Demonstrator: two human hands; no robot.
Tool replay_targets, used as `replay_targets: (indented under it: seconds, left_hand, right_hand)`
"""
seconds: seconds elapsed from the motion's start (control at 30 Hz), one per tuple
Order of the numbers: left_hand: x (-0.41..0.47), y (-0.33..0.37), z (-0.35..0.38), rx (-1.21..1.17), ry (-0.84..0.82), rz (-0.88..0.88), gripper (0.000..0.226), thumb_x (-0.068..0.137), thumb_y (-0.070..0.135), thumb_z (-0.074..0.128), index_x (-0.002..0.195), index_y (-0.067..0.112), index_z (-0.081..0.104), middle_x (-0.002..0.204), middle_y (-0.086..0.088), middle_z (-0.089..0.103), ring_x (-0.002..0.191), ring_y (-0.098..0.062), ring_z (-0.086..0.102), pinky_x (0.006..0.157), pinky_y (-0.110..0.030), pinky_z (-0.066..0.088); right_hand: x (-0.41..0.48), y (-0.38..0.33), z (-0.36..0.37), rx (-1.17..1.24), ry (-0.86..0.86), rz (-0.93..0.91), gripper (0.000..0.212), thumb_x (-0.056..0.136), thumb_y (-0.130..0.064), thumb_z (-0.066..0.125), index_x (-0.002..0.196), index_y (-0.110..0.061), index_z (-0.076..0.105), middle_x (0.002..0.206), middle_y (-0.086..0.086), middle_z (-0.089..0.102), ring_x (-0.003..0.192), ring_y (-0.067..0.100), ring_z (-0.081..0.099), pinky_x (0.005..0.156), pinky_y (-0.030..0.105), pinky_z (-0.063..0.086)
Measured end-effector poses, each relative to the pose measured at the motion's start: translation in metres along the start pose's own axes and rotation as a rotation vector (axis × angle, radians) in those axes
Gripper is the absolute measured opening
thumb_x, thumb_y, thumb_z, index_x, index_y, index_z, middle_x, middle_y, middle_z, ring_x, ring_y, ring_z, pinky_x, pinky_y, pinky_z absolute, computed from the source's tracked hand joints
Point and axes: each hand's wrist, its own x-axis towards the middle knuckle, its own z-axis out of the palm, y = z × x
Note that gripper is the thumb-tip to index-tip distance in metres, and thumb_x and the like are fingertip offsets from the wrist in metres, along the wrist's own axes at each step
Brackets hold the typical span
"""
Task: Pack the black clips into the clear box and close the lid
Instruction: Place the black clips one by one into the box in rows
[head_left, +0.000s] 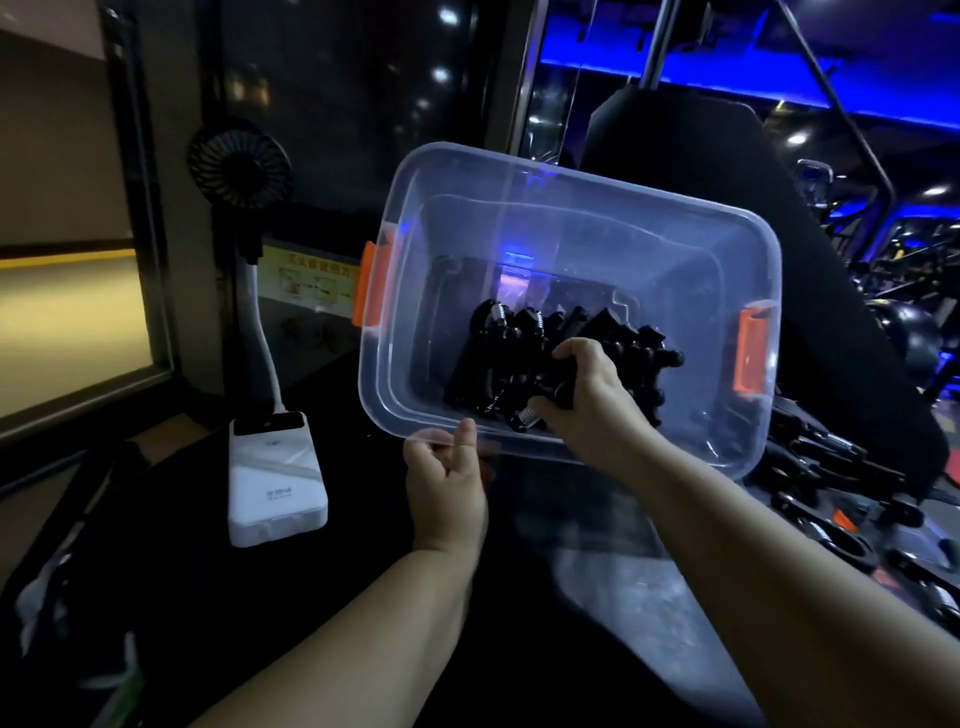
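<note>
- Left hand (447, 488): your thumb and fingers pinch the near rim of the clear box (571, 179) and tip its open mouth toward you, probably so the load settles against the near wall.
- Right hand (582, 395): it reaches inside with fingers curled round a bunch of black clips (519, 338) heaped in the box's lower part.
- Loose clips (841, 467): these lie on the dark table to your right, not yet packed.
- Orange latches (370, 285): there is one at each short end, both unfastened, and no lid is fitted.
- White power bank (275, 478): it sits on the left and carries a small fan (240, 165).

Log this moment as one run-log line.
step: packing | left hand: holds clear box by near rim, box tilted, uncovered | right hand: grips black clips inside box
</note>
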Motion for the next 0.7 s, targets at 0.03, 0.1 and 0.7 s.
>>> replay_targets:
  seconds: [0.03,0.1,0.7]
  left_hand:
    - [0.000,0.000,0.000,-0.003,-0.010,0.000,0.021,0.092,0.028,0.059,0.085,0.016,0.043,0.076,0.002,0.052,0.066,-0.015,0.051,0.059,-0.016,0.043]
    - [0.000,-0.001,-0.001,-0.041,-0.026,-0.002,0.020,0.092,0.027,0.059,0.082,0.019,0.043,0.079,-0.002,0.055,0.069,-0.020,0.054,0.067,-0.026,0.048]
    - [0.002,-0.015,0.003,-0.163,-0.047,0.016,0.024,0.088,0.039,0.059,0.084,0.020,0.045,0.071,-0.011,0.063,0.058,-0.022,0.057,0.059,-0.034,0.046]
  right_hand:
    - [0.004,-0.004,0.003,-0.033,-0.023,-0.011,0.055,0.083,-0.023,0.070,0.128,-0.017,0.039,0.117,0.000,0.036,0.094,0.015,0.042,0.082,0.023,0.033]
    - [0.013,-0.010,0.012,-0.096,-0.064,-0.040,0.056,0.082,-0.023,0.070,0.127,-0.017,0.038,0.116,0.002,0.035,0.093,0.016,0.042,0.084,0.027,0.037]
    - [0.094,-0.037,0.071,-0.384,-0.336,0.046,0.049,0.081,-0.014,0.069,0.121,-0.012,0.041,0.121,0.014,0.050,0.105,0.031,0.055,0.078,0.032,0.044]
